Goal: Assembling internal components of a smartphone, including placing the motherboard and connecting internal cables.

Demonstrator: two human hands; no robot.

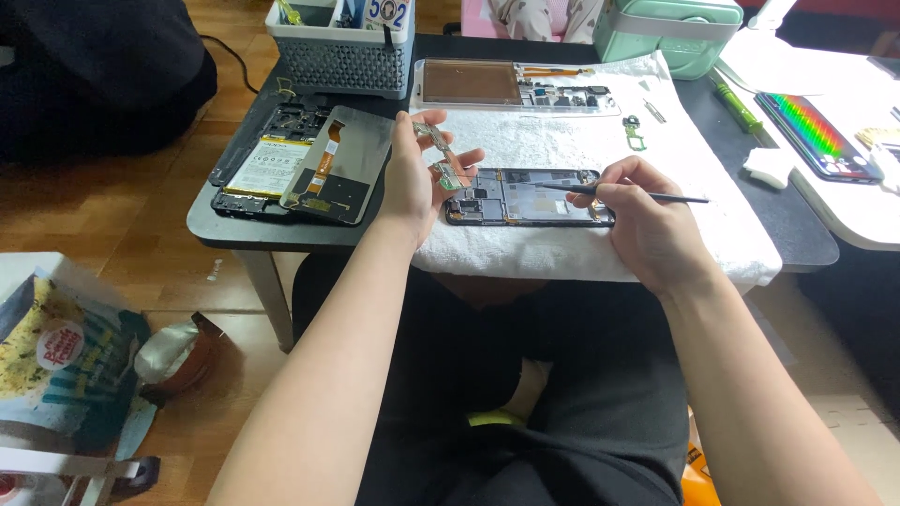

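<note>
An opened phone frame (530, 197) lies on a white towel (562, 141) in front of me. My left hand (417, 173) is raised just left of the frame and pinches a small greenish circuit board (439, 150) between thumb and fingers. My right hand (647, 225) rests at the frame's right end and holds thin black tweezers (623, 194), their tip pointing left over the frame.
A second opened phone with its battery showing and a loose screen panel (305, 164) lies on the dark table's left. A clear tray with another phone frame (516, 86), a grey parts basket (342, 47), a green screwdriver (736, 103) and a phone with a striped colour screen (816, 131) are nearby.
</note>
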